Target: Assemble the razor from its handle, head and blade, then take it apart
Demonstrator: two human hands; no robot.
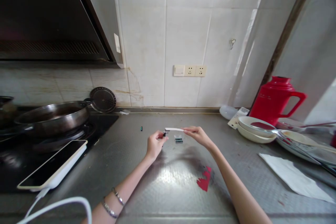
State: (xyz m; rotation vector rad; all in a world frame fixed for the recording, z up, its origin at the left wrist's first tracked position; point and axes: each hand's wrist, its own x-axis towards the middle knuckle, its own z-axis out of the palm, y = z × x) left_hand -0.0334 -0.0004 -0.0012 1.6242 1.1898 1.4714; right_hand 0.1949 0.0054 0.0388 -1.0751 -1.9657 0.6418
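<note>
My right hand [196, 134] is closed on one end of a slim white razor handle [174, 129], which lies almost level above the counter. At its other end my left hand [155, 143] pinches a small black piece [164, 134] that looks like a razor head. The piece is at the handle's tip; whether they are joined I cannot tell. Just beyond and between the hands, a small clear plastic case [178, 139] with dark blade cartridges lies on the counter. One small green-and-black cartridge [141, 128] lies apart, left of my left hand.
A torn red piece [204, 179] lies on the metal counter [168, 196]. Left are a phone [54, 164] with a white cable and a pan [55, 117] on the stove. Right are stacked bowls [256, 131], a red thermos jug [273, 99] and a white tissue [294, 176].
</note>
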